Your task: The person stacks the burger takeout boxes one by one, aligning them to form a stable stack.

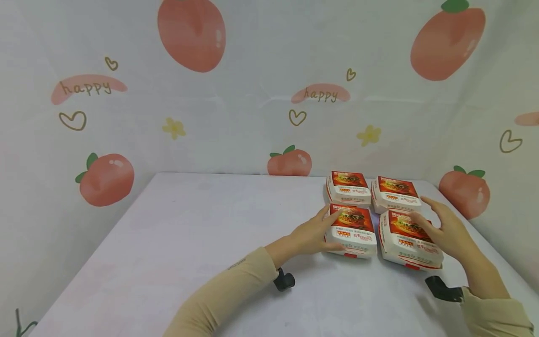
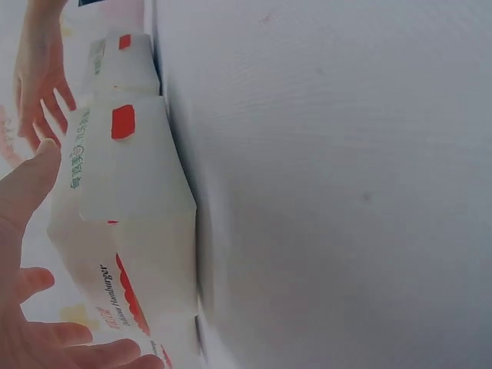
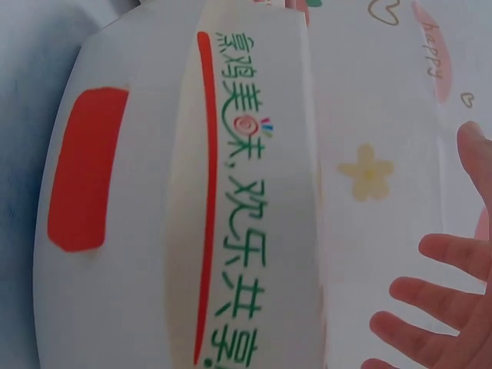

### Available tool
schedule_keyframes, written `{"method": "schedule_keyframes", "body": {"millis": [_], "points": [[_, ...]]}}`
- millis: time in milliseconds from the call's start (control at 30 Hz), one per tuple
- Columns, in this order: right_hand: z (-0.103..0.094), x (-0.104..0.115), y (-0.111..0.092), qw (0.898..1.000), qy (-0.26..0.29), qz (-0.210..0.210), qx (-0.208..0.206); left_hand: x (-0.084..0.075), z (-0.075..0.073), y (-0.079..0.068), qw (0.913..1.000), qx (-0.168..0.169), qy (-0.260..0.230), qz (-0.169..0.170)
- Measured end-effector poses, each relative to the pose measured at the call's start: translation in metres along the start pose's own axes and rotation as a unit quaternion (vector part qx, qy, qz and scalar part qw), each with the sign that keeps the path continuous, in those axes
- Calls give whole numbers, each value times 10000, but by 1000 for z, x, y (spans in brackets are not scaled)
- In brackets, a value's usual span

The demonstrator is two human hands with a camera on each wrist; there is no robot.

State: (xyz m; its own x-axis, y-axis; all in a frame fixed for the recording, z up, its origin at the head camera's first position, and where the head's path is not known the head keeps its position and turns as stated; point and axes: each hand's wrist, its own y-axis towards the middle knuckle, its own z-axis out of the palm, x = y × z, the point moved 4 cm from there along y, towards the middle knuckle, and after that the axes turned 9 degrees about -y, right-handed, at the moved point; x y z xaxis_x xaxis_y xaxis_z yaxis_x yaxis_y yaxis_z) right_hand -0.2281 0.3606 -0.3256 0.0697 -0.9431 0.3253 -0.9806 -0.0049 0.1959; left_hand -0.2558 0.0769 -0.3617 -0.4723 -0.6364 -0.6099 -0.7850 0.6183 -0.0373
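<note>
Burger boxes of white card with red printed lids stand in two rows at the right of the table. My left hand [image 1: 312, 234] is at the left side of the front-left burger box [image 1: 351, 238], thumb toward the front and fingers along the side. In the left wrist view its fingers [image 2: 58, 334] look spread beside the box [image 2: 154, 254]; contact is hard to tell. My right hand [image 1: 450, 231] hovers over the right side of the front-right burger box [image 1: 410, 250]. Its fingers [image 3: 438, 300] are spread and apart from the box [image 3: 261, 115] in the right wrist view.
Behind are a back-left burger box [image 1: 348, 189] and a back-right burger box [image 1: 396, 194], close to the front ones. A white cloth covers the table [image 1: 189, 234]. A fruit-patterned curtain [image 1: 244, 117] hangs behind it. Black wrist-camera mounts [image 1: 284, 281] sit by both wrists.
</note>
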Motion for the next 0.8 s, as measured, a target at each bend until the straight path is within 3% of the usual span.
{"method": "schedule_keyframes", "body": {"millis": [367, 800], "points": [[3, -12, -4, 9999, -24, 85, -51, 5, 6, 5, 9994, 101, -340, -33], [8, -18, -6, 9998, -119, 151, 55, 5, 5, 4, 9996, 66, -247, 125]]}}
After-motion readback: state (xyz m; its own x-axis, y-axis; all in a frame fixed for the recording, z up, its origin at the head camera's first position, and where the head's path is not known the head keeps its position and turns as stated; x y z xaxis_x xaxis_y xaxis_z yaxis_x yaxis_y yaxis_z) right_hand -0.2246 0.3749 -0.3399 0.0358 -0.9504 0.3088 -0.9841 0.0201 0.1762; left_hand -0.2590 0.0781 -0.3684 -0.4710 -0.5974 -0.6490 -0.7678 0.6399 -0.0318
